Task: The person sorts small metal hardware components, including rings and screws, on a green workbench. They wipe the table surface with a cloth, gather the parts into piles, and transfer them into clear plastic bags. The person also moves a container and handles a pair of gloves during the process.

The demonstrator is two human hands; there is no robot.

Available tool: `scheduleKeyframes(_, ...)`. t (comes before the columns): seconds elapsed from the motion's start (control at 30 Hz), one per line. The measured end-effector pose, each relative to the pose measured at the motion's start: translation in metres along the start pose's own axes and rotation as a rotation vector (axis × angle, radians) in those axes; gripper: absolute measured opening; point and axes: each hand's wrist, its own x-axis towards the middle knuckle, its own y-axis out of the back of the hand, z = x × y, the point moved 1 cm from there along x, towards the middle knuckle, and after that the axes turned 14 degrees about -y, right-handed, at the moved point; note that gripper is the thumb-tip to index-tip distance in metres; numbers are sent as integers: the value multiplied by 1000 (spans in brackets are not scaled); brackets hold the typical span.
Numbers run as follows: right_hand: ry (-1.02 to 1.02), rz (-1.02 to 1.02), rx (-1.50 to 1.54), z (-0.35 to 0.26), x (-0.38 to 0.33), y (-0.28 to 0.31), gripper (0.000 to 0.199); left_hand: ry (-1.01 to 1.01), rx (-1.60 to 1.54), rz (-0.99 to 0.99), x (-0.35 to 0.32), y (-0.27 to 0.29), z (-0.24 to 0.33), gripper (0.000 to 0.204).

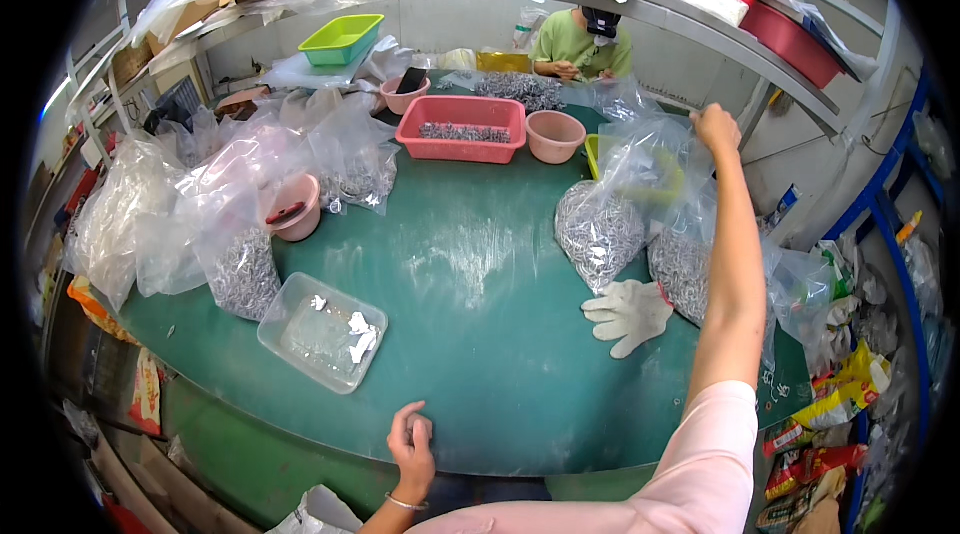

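My right arm reaches far across the right side of the table. My right hand (717, 127) is closed at the upper edge of a clear plastic bag (655, 149), whose film hangs below it. Beneath are two bags filled with small grey metal pieces, a nearer-to-middle bag (600, 234) and a right-hand bag (680, 269) partly behind my forearm. A pale work glove (628, 316) lies flat against them. Over the table's front edge, my left hand (410, 442) is loosely curled with fingers apart, nothing visible in it. A clear plastic tray (300, 339) with white scraps sits nearby.
At the back stand a pink tray (465, 148) of metal pieces and a pink bowl (555, 137). Filled bags (245, 274) crowd the left side beside another bowl (300, 224). A person (585, 44) sits opposite. An overhead shelf (690, 24) crosses above the table (480, 334).
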Motion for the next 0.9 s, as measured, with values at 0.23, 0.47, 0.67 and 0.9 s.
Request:
scheduleKeyframes(0.23, 127, -1028, 1034, 18, -184, 14, 22, 575, -474, 146, 14, -10, 3, 30)
scheduleKeyframes(0.47, 375, -1370, 845, 59, -408, 41, 16, 883, -1446, -99, 28, -65, 43, 63)
scheduleKeyframes(0.67, 617, -709, 757, 64, -462, 40, 19, 778, -1308, -218, 16, -86, 60, 62)
scheduleKeyframes(0.9, 411, -837, 818, 99, -442, 38, 14, 640, -926, -420, 5, -88, 64, 55)
